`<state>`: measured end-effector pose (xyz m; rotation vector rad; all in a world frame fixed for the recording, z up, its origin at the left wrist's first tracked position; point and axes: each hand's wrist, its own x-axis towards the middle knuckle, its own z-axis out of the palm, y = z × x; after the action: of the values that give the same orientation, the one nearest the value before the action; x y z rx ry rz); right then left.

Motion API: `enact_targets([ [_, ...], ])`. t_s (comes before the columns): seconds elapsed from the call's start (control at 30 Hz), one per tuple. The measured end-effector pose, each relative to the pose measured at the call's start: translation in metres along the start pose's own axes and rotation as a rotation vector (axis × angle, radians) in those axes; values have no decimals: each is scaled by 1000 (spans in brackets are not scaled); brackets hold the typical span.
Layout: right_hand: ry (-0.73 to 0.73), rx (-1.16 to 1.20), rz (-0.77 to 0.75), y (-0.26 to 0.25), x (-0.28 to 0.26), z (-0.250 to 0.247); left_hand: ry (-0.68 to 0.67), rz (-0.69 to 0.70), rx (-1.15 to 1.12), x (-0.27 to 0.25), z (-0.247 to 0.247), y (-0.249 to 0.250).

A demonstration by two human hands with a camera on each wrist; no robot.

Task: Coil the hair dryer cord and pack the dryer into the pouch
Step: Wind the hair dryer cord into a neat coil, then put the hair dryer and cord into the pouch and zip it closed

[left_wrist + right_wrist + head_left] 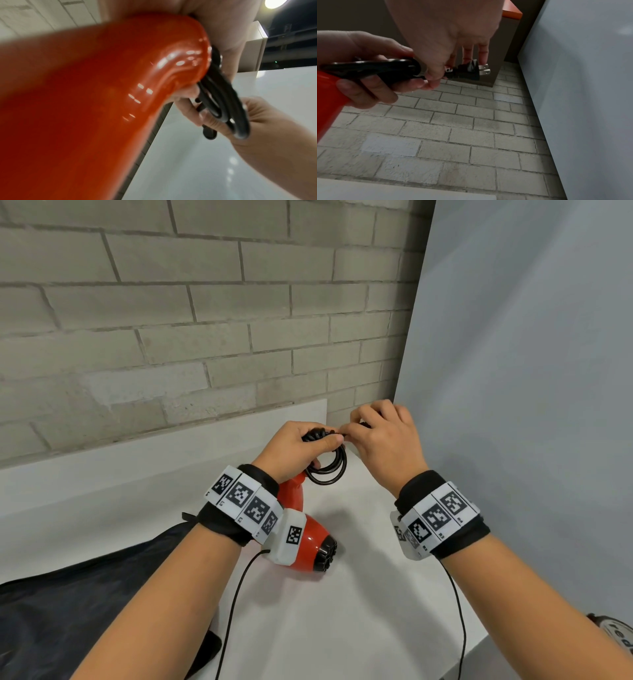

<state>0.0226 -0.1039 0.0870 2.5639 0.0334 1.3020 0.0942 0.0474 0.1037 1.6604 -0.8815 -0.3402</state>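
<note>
The red hair dryer point(308, 537) hangs nozzle-down over the white table point(342, 611), its handle point(102, 94) filling the left wrist view. My left hand point(294, 448) grips the handle's end together with the black cord coil point(329, 470), whose loops point(223, 97) hang below my fingers. My right hand point(383, 436) pinches the cord's free end just behind the plug point(467, 71); the plug's two metal prongs point away from the coil. The dark pouch point(85, 611) lies flat at the table's left, under my left forearm.
A grey brick wall point(171, 320) rises behind the table and a pale panel point(531, 371) closes the right side. Thin black cables point(233, 611) run from both wrist bands toward me. A watch-like object point(616, 635) sits at the lower right edge.
</note>
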Motion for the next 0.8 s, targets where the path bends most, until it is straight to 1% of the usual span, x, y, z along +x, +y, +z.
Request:
enact_targets([
  [0.1,10,90,36,-2,0,0,4,-5,-19,-2,2,2],
  [0.2,120,230,133,-7,-6,0,29,-1,-40,-3,2,2],
  [0.23,162,213,189,-10,-11,2,35,-1,-39,-3,3,2],
  [0.3,216,96,328,-17,-26,6,56,-4,-33,-4,3,3],
  [0.37,192,78,431,-24,-42,10,78,-1,-34,-6,2,3],
  [0.4,117,123,468,-28,-50,13,85,-1,-36,-6,1,3],
  [0.43,-8,215,495,-29,-58,16,88,-2,-39,-6,1,3],
  [0.47,-190,364,527,-31,-62,19,91,0,-41,-6,1,3],
  [0.53,-672,706,560,-36,-67,21,90,8,-36,-7,2,4],
  [0.57,-896,814,532,-40,-67,23,87,12,-31,-8,3,4],
  [0.6,-1065,875,498,-45,-67,26,82,18,-26,-9,3,4],
  [0.63,-1166,918,477,-52,-66,28,77,23,-24,-9,4,4],
  [0.67,-1216,961,480,-59,-66,32,71,24,-23,-11,4,5],
  [0.73,-1243,1046,510,-71,-66,39,61,24,-22,-12,5,5],
  [0.8,-1238,1054,512,-80,-67,45,54,26,-30,-14,6,6],
])
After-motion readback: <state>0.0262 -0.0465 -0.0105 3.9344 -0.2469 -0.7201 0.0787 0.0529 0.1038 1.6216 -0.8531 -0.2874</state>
